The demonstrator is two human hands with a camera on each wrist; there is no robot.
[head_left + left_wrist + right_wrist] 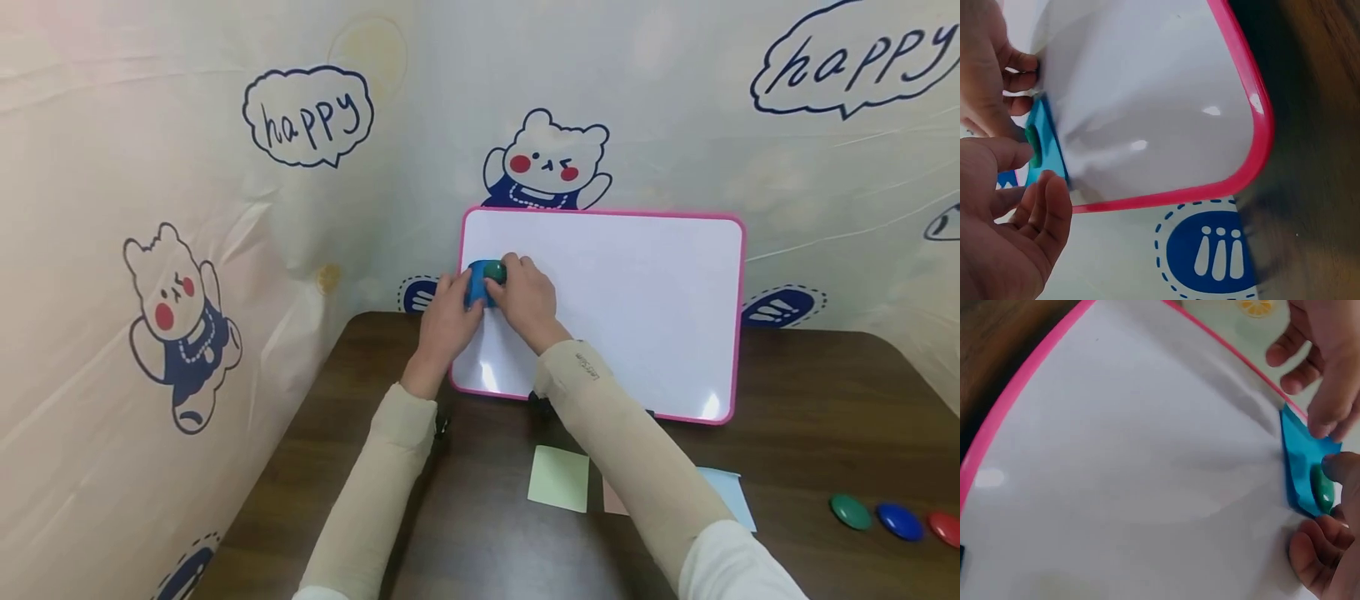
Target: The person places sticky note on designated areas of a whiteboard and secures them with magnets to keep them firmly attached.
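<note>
A blue sticky note (477, 293) lies against the whiteboard (622, 308) near its left edge, with a round green magnet (495, 271) over it. My left hand (448, 321) touches the note's left and lower edges, its fingers loosely spread. From the other side, my right hand (528, 296) holds the magnet, thumb and fingertips at its rim. In the right wrist view, the thumb touches the green magnet (1322, 487) and the other fingers bend close to the board. The left wrist view has the blue note (1052, 153) standing partly off the white surface.
On the brown table (472, 517) lie a pale green note (558, 478), a pinkish note (613, 498) partly under the right sleeve, and a light blue note (729, 496). Green (851, 512), blue (900, 522) and red (947, 527) magnets lie at the right. A printed curtain (420, 167) hangs behind.
</note>
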